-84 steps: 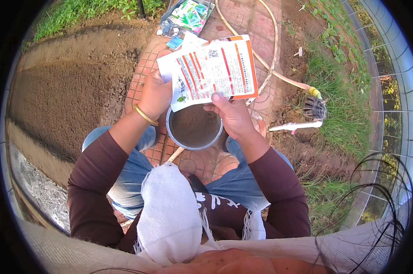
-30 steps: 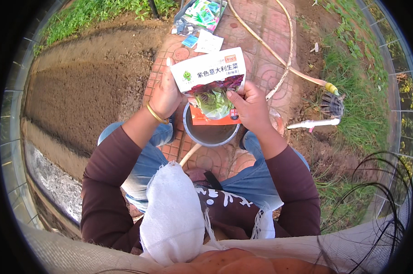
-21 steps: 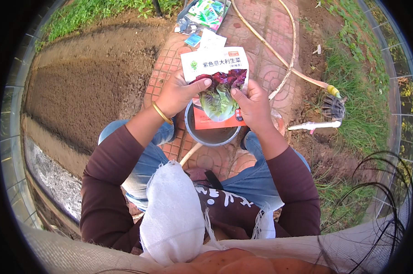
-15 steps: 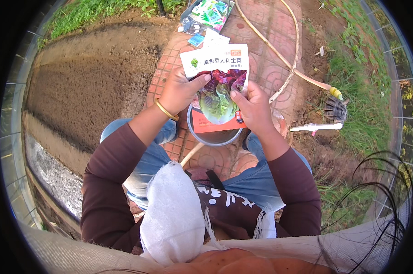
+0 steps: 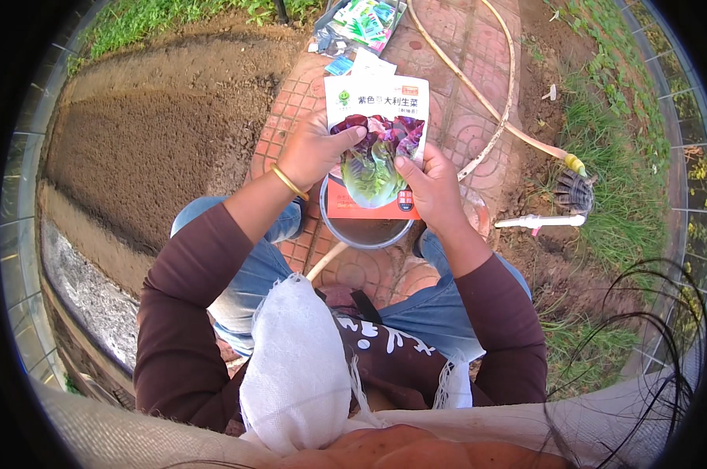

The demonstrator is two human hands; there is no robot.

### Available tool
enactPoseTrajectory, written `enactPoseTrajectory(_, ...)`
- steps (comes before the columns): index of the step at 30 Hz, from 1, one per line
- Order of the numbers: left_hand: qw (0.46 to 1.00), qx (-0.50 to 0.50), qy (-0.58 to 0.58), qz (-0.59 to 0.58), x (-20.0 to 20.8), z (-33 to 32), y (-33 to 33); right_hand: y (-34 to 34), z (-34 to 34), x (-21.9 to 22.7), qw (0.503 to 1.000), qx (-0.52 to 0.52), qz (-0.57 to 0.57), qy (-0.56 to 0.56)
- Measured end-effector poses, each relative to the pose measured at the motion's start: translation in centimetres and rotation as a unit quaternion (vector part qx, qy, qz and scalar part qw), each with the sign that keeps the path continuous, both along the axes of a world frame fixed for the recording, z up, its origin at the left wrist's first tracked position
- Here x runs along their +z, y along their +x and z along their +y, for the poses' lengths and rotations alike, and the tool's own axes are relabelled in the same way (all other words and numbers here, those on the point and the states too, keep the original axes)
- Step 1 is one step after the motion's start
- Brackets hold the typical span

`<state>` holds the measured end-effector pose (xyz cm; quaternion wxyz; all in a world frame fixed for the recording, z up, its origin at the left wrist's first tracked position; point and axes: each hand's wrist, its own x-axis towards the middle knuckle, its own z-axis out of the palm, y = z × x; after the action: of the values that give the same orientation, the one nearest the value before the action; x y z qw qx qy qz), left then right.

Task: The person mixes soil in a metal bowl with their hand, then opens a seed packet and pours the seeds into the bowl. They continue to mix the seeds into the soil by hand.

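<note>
Between my two hands is a seed packet [image 5: 377,164], white at the top with a picture of purple and green lettuce and an orange-red band at the bottom. My left hand [image 5: 314,152] pinches its left side, thumb on the front and a gold bangle at the wrist. On the right side, my right hand [image 5: 431,184] grips it the same way, thumb across the lower picture. The fingers behind the packet are hidden. Below the packet, between my knees, stands a clear round tub [image 5: 366,234] with dark contents, partly covered by the packet.
Ahead on the red paving [image 5: 478,59] sits a tray of seed packets [image 5: 366,22], with a blue packet [image 5: 339,66] nearer. A pale hose [image 5: 447,66] curves to a sprinkler head [image 5: 574,190] by a white pipe [image 5: 541,221]. Bare soil [image 5: 150,141] lies left, grass [image 5: 619,195] right.
The seed packet has straightened from a slight tilt and shifted a little to the right at its top. Both hands keep their hold on it.
</note>
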<state>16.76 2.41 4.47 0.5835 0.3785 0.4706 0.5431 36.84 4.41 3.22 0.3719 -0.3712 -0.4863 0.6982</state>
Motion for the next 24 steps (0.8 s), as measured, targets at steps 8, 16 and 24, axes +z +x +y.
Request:
enactPoseTrajectory(8,0.999,-0.040,-0.031,-0.008,-1.5,-0.2,0.1,0.0,0.2,-0.8,1.000,-0.010,0.013,0.006)
enactPoseTrajectory(16,0.997,-0.065,-0.001,0.049,-1.9,-0.1,0.3,1.4,2.1,-0.3,0.996,-0.024,0.062,-0.064)
enactPoseTrajectory(24,0.992,-0.076,0.047,0.091,-1.6,-0.6,1.1,0.8,2.5,1.2,0.955,-0.106,-0.203,0.190)
